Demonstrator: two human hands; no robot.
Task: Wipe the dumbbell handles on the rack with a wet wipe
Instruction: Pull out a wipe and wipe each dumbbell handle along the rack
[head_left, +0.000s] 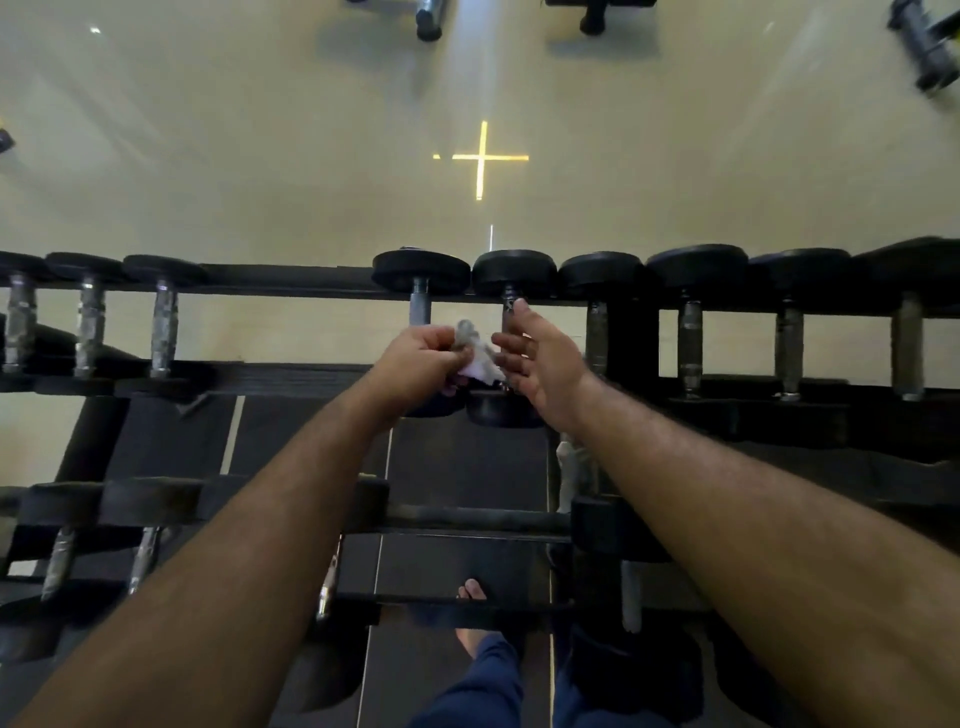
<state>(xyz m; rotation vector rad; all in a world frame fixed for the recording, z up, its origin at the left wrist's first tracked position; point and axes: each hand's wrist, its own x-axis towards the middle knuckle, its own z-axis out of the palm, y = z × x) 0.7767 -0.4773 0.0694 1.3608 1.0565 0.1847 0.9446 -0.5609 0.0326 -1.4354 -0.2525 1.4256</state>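
Left hand (423, 358) pinching a crumpled wet wipe (475, 351) above the rack's (291, 375) top tier, right hand (540, 358) open-fingered just beside it, over a dumbbell handle (511, 306) mid-rack.

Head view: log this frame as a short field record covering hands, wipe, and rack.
left hand: left hand pinches the crumpled white wet wipe
right hand: right hand open beside the wipe, holding nothing
beneath hands: two black round-headed dumbbells, handles partly hidden
rack: black tiered dumbbell rack, dumbbells on either side
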